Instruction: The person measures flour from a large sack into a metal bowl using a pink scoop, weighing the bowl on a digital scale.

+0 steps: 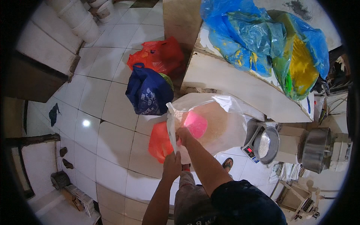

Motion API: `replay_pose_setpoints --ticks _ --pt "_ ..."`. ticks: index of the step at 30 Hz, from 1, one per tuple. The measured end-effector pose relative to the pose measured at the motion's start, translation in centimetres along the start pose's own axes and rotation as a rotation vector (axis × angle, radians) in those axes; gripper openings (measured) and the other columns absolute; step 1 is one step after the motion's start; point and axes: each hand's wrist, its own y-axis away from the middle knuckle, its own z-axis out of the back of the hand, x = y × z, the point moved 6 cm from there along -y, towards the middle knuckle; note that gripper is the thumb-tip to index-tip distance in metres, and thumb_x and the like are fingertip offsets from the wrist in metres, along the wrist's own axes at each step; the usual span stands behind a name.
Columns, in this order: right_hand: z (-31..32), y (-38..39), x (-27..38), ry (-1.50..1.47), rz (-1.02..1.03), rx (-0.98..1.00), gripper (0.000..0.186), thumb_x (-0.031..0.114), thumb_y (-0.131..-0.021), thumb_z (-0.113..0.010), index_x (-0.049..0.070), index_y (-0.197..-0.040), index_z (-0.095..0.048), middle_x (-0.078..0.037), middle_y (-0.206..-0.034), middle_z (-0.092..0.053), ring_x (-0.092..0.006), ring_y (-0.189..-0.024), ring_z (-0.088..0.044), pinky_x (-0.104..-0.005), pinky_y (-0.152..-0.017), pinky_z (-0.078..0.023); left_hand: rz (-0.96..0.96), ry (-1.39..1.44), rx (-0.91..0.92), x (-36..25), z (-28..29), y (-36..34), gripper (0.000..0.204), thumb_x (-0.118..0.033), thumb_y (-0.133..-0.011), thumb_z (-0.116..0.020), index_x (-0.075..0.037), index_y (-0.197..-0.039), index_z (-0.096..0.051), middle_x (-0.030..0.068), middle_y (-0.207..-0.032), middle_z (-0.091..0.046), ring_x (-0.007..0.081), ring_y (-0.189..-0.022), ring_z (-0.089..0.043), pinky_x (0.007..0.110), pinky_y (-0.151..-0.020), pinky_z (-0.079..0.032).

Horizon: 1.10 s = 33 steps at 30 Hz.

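A large translucent white plastic bag (234, 125) stands wide-mouthed in front of me, with pale, flour-like powder (216, 112) inside. My left hand (171, 165) is closed on the bag's near-left rim, pulling the plastic taut. Reaching into the mouth, my right hand (182, 135) is closed round the near end of a pink scoop (197, 124), whose broad part rests over the powder. The bag's edge hides some of the right fingers. To the right, a round metal bowl (275, 147) with white powder in it sits on a digital scale (250, 150).
Left of the bag lie an orange-red plastic bag (157, 142), a dark blue carrier bag (144, 92) and a red bag (168, 56). Blue plastic with yellow residue (243, 41) covers a pale counter (232, 82). A deep metal pot (315, 150) stands far right; white buckets (84, 26) far left.
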Motion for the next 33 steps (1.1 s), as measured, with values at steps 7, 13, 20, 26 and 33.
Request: replay_pose_setpoints --ticks 7,13,20,26,33 --pt "1.6 3.9 4.5 -1.139 -0.080 0.271 0.019 0.011 -0.083 -0.042 0.011 -0.065 -0.040 0.003 -0.054 -0.033 -0.0073 -0.041 -0.030 -0.0200 -0.036 -0.025 -0.005 -0.052 0.008 -0.8 -0.8 -0.5 0.038 -0.030 -0.090 -0.037 0.004 -0.089 -0.052 0.0278 -0.083 -0.055 0.0433 -0.083 -0.052 0.048 -0.072 -0.039" --pt "4.7 10.1 5.3 -1.081 0.072 0.439 0.018 0.016 -0.089 -0.042 0.013 -0.071 -0.041 0.006 -0.055 -0.034 -0.0037 -0.042 -0.029 -0.0178 -0.037 -0.024 -0.047 -0.006 -0.025 -1.6 -0.9 -1.1 0.037 -0.030 -0.089 -0.037 0.003 -0.088 -0.053 0.0281 -0.084 -0.055 0.0440 -0.083 -0.051 0.050 -0.073 -0.039" --pt "5.4 10.8 2.5 -0.980 0.079 0.427 0.013 0.017 -0.087 -0.048 0.014 -0.076 -0.042 0.007 -0.056 -0.034 -0.0016 -0.041 -0.030 -0.0172 -0.035 -0.025 -0.025 0.021 -0.055 -2.5 -0.9 -0.9 0.038 -0.031 -0.089 -0.039 0.005 -0.087 -0.051 0.0274 -0.082 -0.056 0.0450 -0.081 -0.052 0.049 -0.068 -0.040" --pt "7.0 14.7 1.3 -0.838 0.071 0.414 0.012 0.017 -0.086 -0.048 0.015 -0.077 -0.041 0.006 -0.056 -0.035 -0.0017 -0.039 -0.029 -0.0180 -0.035 -0.025 0.076 -0.006 -0.242 -4.8 1.3 -0.8 0.027 -0.024 -0.086 -0.047 0.002 -0.080 -0.049 0.0219 -0.076 -0.055 0.0392 -0.073 -0.053 0.048 -0.067 -0.040" --pt "9.2 23.0 2.2 -0.803 0.118 0.406 0.008 0.016 -0.086 -0.049 0.013 -0.085 -0.042 0.006 -0.059 -0.035 -0.0023 -0.042 -0.030 -0.0177 -0.036 -0.026 -0.410 -0.117 -0.614 -7.8 4.3 -1.6 0.026 -0.018 -0.087 -0.046 0.005 -0.098 -0.048 0.0208 -0.103 -0.049 0.0345 -0.098 -0.044 0.043 -0.085 -0.034"
